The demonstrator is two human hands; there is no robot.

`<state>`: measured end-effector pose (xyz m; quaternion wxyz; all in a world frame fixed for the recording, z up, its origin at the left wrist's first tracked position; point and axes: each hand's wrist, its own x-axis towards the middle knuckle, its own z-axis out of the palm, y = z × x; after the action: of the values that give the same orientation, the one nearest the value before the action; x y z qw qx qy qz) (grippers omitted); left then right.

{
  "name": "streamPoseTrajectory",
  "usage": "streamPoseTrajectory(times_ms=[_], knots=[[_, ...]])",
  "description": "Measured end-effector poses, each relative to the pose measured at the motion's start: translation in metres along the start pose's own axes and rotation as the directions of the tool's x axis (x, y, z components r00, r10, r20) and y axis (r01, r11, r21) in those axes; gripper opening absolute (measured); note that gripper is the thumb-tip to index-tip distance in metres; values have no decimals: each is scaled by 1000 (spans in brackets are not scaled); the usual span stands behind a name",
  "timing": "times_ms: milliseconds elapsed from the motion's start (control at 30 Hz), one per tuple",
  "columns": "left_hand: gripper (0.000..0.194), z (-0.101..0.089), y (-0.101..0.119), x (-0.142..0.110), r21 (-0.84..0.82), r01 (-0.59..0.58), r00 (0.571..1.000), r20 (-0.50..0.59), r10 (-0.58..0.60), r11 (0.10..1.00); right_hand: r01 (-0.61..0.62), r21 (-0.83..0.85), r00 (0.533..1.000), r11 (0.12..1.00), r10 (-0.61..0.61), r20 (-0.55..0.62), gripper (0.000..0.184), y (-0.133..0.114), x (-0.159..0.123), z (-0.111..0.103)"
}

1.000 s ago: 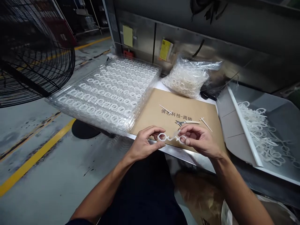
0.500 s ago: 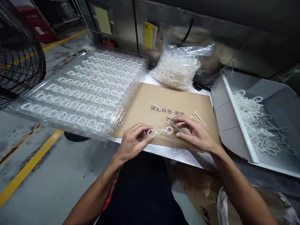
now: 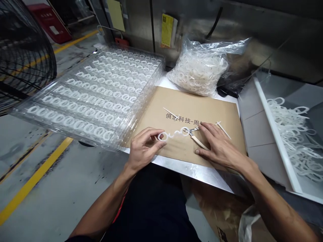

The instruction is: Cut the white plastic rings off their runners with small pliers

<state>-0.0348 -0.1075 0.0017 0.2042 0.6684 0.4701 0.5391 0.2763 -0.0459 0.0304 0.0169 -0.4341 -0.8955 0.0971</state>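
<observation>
My left hand [image 3: 145,146] pinches one end of a white plastic piece [image 3: 174,134] between thumb and fingers. Two rings joined by a thin wavy strip make up this piece, held over the cardboard sheet [image 3: 161,101]. My right hand [image 3: 222,146] grips a pair of nippers [image 3: 200,142] with a pale handle, their handles spread apart. The metal jaws are at the piece's right-hand ring; whether they touch it I cannot tell. Part of the nippers is hidden under my right fingers. Thin white plastic sticks [image 3: 224,130] lie on the cardboard.
Left stands a clear plastic tray [image 3: 121,134] with rows of white rings. A clear bag [image 3: 199,72] full of white rings sits behind the cardboard. On the right, a grey bin [image 3: 262,141] holds loose white pieces. A fan [image 3: 27,57] is at far left.
The nippers have come to the piece's right-hand ring, and their handles now show more clearly. My left hand keeps hold of the piece. The whole view has shifted slightly.
</observation>
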Motion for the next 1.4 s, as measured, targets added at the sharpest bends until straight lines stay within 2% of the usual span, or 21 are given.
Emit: streamPoseTrajectory(times_ms=[167, 367, 433, 500, 567, 600, 700, 800, 933, 1000, 1100, 1400], knots=[[26, 7, -5, -5, -40, 12, 998, -66, -15, 999, 51, -16, 994, 999, -52, -98, 62, 12, 17, 13], [30, 8, -11, -13, -173, 177, 979, -65, -191, 969, 64, 20, 962, 998, -56, -266, 59, 18, 26, 36], [32, 7, -10, -13, -177, 183, 978, -69, -197, 967, 81, 26, 941, 996, -68, -331, 59, 14, 25, 37], [34, 7, -8, -11, -186, 165, 984, -41, -175, 969, 101, 67, 900, 993, -63, -430, 57, 4, 23, 32], [35, 8, -5, -8, -199, 150, 988, 2, -153, 968, 138, 238, 883, 961, -10, -469, 50, -12, 18, 27], [34, 8, -3, -7, -204, 152, 988, 19, -151, 967, 155, 374, 893, 914, 33, -450, 47, -20, 16, 24], [31, 13, 3, -2, -243, 203, 979, 86, -187, 948, 134, 726, 934, 675, 158, -319, 38, -40, 9, 24], [28, 21, 9, 1, -264, 219, 971, 152, -184, 939, 101, 839, 933, 535, 242, -266, 33, -45, 4, 28], [23, 30, 11, 3, -215, 183, 979, 131, -158, 959, 120, 903, 930, 413, 272, -248, 38, -38, -3, 31], [22, 31, 10, 2, -198, 178, 980, 122, -156, 964, 118, 909, 919, 400, 302, -252, 37, -37, -4, 30], [23, 31, 8, 2, -175, 170, 981, 125, -149, 970, 94, 896, 904, 434, 340, -259, 31, -37, -4, 28], [26, 28, 7, -2, -185, 201, 972, 156, -173, 962, 60, 901, 905, 430, 356, -230, 27, -39, -1, 28]])
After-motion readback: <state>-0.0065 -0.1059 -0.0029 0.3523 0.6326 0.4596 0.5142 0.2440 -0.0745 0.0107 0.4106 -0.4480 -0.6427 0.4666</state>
